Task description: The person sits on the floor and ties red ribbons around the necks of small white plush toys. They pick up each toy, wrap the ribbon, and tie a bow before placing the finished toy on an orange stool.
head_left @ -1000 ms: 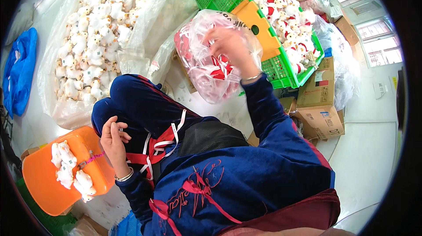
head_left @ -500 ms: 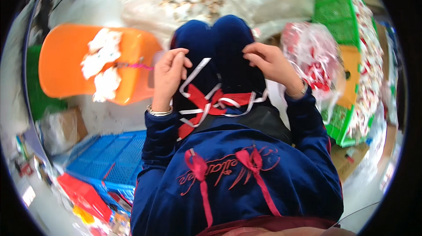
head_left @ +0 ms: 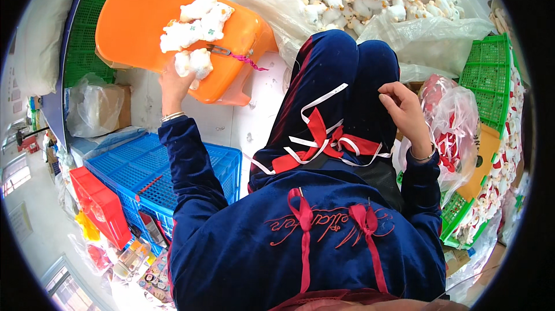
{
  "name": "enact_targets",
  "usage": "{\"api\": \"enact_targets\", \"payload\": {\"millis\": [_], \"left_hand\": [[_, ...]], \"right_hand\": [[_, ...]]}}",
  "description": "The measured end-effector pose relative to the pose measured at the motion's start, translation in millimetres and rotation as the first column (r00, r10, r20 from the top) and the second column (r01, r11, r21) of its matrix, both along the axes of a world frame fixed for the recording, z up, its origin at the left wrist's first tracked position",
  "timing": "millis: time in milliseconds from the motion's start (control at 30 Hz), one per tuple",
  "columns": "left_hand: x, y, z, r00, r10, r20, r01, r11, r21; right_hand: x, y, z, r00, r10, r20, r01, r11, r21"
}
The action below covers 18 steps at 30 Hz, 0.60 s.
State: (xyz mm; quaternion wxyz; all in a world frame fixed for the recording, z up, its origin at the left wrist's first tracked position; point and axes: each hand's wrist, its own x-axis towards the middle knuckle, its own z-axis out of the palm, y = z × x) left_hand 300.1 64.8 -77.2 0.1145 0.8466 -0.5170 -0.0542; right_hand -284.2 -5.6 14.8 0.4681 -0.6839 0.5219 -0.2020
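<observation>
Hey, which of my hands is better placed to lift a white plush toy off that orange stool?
Probably your left hand: it's right at the nearest white toy on the orange stool, while your right hand is over by your right thigh.

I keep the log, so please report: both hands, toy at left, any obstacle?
Left hand at white plush toy on orange stool, grip unclear. Right hand by right thigh, loosely open, looks empty. Metal snips close beside toy.
</observation>
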Motion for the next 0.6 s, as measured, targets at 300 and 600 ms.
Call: {"api": "enact_targets", "payload": {"millis": [300,600], "left_hand": [[0.8,-3.6,-14.3,0.955,0.125,-0.269,-0.085,0.984,0.157],[44.4,17.9,-75.3,0.811,0.158,-0.564,-0.285,0.948,-0.144]], "right_hand": [[0.8,1.3,5.2,0.999,-0.003,-0.040,0.003,1.000,-0.011],[4.7,6.9,8.0,0.997,0.076,-0.024,-0.076,0.997,0.002]]}}
